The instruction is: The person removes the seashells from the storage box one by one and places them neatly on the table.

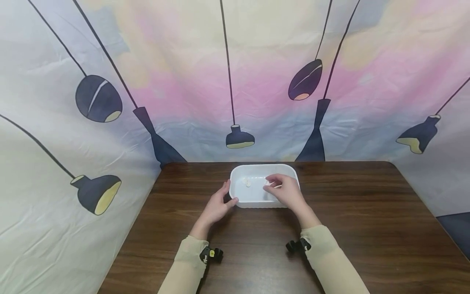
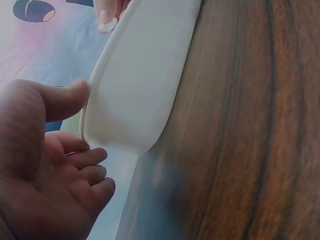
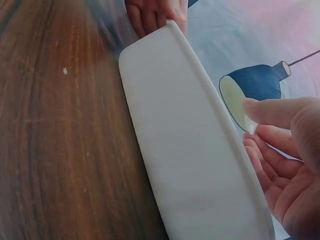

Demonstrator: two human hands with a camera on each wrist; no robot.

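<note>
The white plastic tray (image 1: 262, 204) looks smooth, faintly glossy; under it, sheened wood-grain tabletop (image 1: 367, 212); behind it, wrinkled cloth backdrop (image 1: 264, 85); before it, matt fabric sleeves (image 1: 335, 259).

The sleeves (image 1: 332, 261) look pale khaki. At four o'clock on the left cuff (image 1: 191, 247) juts a black mount (image 1: 218, 255) with a yellow patch (image 1: 211, 253); at eight on the right cuff (image 1: 319, 234), another black mount (image 1: 292, 246).

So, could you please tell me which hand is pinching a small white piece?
The right hand, over the white tray: it pinches the small white piece, while the left hand holds the tray's left end.
</note>
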